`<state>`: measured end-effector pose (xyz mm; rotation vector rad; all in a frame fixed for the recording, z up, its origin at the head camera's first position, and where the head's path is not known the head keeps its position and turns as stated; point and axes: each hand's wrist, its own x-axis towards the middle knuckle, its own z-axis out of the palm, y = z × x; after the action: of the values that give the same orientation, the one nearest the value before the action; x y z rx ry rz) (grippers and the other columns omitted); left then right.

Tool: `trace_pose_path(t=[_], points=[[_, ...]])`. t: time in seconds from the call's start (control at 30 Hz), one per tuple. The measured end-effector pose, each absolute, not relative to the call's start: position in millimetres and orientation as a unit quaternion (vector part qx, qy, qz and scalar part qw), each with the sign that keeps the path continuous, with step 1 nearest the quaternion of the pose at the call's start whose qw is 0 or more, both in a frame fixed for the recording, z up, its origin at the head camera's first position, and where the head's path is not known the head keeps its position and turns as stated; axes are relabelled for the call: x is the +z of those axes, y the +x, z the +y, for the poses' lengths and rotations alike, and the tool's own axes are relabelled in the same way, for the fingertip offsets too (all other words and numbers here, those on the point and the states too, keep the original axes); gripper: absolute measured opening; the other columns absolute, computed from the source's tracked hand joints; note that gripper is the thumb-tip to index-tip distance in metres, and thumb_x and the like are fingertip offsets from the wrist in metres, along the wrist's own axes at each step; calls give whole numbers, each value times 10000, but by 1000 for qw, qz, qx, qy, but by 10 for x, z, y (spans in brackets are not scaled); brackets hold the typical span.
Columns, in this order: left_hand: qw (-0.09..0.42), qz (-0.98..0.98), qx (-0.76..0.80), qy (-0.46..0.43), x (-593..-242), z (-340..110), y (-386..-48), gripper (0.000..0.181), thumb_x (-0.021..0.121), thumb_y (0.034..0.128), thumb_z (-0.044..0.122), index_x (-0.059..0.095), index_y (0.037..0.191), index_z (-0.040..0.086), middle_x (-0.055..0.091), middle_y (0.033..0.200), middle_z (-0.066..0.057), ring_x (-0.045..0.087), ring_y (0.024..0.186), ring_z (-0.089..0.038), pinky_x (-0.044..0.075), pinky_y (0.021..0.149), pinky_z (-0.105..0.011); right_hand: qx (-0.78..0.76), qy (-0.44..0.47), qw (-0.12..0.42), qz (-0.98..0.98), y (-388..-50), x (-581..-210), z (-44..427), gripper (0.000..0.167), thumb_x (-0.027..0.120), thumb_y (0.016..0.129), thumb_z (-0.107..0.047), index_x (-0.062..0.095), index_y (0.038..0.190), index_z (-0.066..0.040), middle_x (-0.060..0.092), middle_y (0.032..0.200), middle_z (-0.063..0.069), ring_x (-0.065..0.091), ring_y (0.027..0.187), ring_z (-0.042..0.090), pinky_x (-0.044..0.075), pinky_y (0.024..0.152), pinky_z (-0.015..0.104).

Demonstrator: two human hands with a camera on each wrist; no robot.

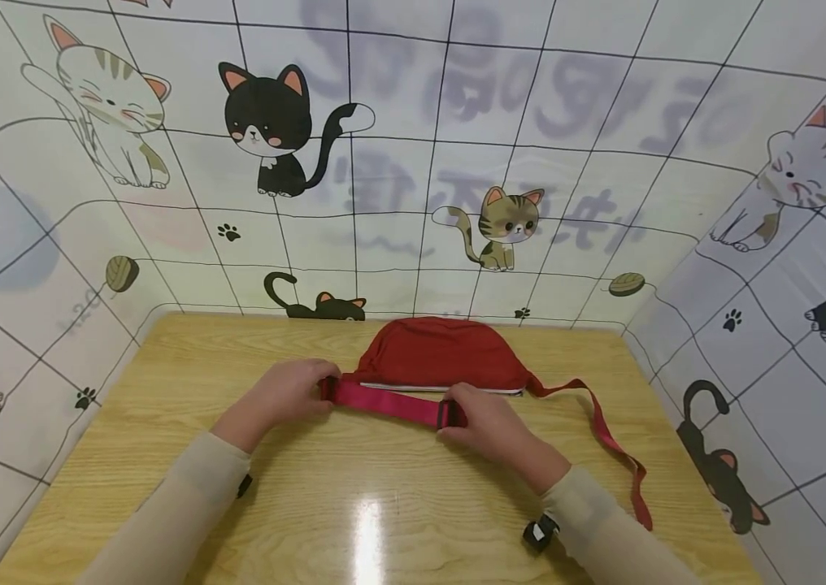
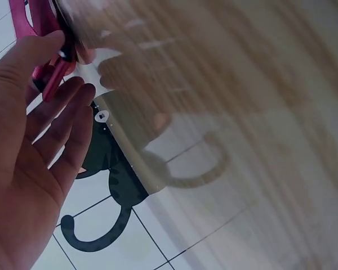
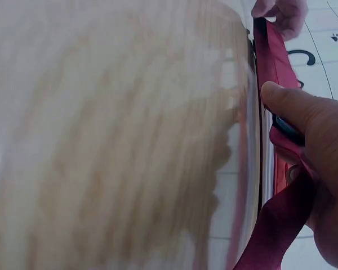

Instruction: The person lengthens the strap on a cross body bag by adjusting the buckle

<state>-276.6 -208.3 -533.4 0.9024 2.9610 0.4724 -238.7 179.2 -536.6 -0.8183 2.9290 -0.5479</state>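
A red waist bag (image 1: 442, 353) lies at the back of the wooden table, its zipped edge facing me. In front of it, a crimson strap (image 1: 387, 403) is stretched between both hands. My left hand (image 1: 289, 396) pinches the strap's left end by a dark fitting, its other fingers loosely bent in the left wrist view. Thumb and fingers of my right hand (image 1: 489, 422) grip the strap at a black slider buckle (image 1: 444, 414). In the right wrist view, a loose length of strap (image 3: 279, 228) runs down beside that palm.
From the bag's right side another strap (image 1: 606, 431) trails across the table (image 1: 310, 504) towards its right edge. Walls with a cat-print covering (image 1: 398, 171) rise behind and at both sides. Each sleeve has a black wrist device (image 1: 540, 533) near its cuff.
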Motion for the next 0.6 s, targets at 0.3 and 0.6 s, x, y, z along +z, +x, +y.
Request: trace_pose_path(t=[0.3,0.6], points=[[14,942,165,292,-5322,-2102,-2743,331,879,862,61,719,1131,169,702,1005,68,624,833,-131,574,797,-388,-225,-286,38,931,-2317,-5454,1706,478,959,897,-322,633,1221,-192,674,1091,-97,616,928,76,568,832,338],[17,943,190,274,-5353,-2161,-2757,270,819,932,-30,710,1044,190,704,1072,51,723,1016,-208,610,908,-459,-246,-343,60,905,-2255,-5432,1615,367,900,962,-237,667,1242,-195,697,1138,-92,621,991,62,579,894,343]])
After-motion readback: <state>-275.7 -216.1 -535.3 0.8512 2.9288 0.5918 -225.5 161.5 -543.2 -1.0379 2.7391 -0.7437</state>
